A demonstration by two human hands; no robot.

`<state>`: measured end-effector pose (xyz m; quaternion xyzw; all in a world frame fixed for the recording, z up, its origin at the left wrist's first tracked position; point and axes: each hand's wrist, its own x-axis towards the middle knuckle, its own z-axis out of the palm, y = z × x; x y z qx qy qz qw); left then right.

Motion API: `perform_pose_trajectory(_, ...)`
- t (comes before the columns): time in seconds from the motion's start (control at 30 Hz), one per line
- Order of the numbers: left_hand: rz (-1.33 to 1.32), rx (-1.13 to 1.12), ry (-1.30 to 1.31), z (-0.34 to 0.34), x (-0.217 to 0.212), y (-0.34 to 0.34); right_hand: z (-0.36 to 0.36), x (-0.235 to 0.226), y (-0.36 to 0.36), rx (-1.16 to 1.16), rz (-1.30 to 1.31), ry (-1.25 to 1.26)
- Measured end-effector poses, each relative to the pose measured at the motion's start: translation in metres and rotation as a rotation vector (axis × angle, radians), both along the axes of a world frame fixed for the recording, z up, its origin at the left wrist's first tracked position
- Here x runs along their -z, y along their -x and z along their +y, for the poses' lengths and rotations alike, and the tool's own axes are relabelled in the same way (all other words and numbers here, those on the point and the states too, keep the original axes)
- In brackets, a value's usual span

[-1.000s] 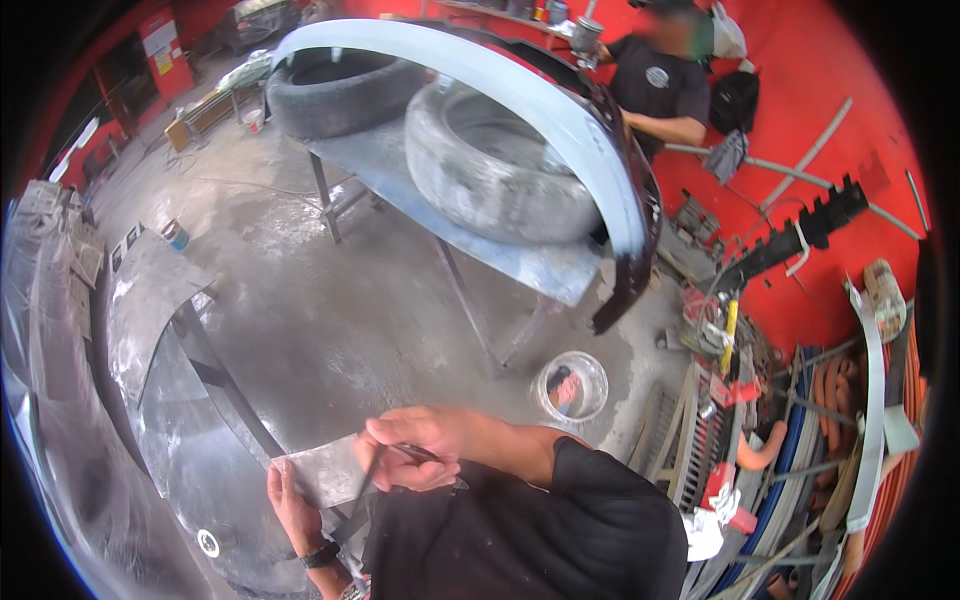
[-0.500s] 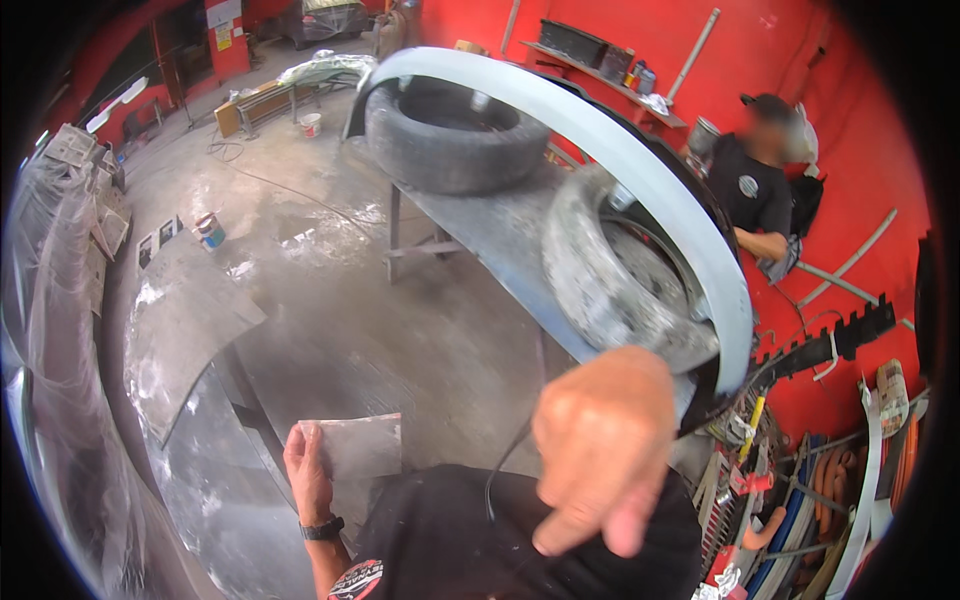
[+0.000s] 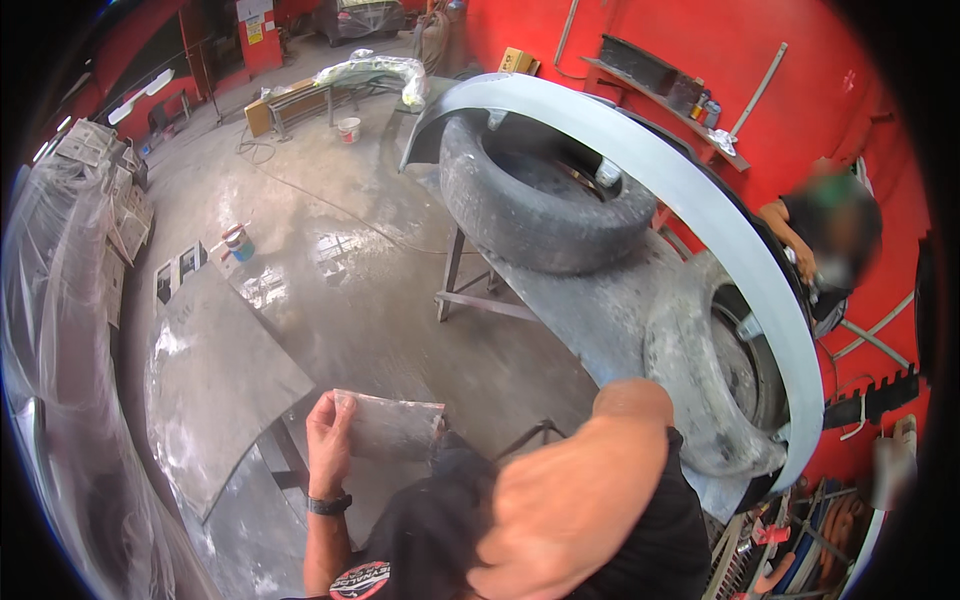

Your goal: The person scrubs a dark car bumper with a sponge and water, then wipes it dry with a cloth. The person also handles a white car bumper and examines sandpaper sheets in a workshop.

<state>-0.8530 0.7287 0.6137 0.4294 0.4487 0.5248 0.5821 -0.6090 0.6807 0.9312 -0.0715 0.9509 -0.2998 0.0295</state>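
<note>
My left hand (image 3: 328,445), with a dark watch at the wrist, pinches the left edge of a dusty grey sheet that looks like sandpaper (image 3: 392,424). The sheet's far right edge curls a little. My right hand (image 3: 575,505) is large and blurred close in front of my black shirt (image 3: 655,545); its fingers point downward and are partly hidden, so I cannot tell whether they hold anything. Ahead and to the right, a pale grey curved bumper (image 3: 690,195) rests over two dusty tyres (image 3: 555,235) lying on a grey stand.
Plastic sheeting (image 3: 65,400) drapes along the left. A grey flat panel (image 3: 220,375) lies at lower left, near a paint can (image 3: 238,243). Another person (image 3: 840,235) stands beyond the bumper by the red wall. Hoses and loose parts (image 3: 800,530) crowd the lower right.
The view has shifted, so the bumper and tyres sit farther right. My right hand has come down and to the left, toward my shirt. My left hand keeps hold of the sheet, now with its right edge curled.
</note>
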Motion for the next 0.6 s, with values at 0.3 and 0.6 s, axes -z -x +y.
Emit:
perform_pose_trajectory(0.3, 0.038, -0.262, -0.056, 0.155, -0.008, 0.041, 0.201, 0.095, 0.051, -0.092, 0.086, 0.176)
perform_pose_trajectory(0.6, -0.007, -0.457, 0.009, 0.289, 0.003, 0.074, 0.41, 0.148, 0.077, 0.05, 0.7, 0.197)
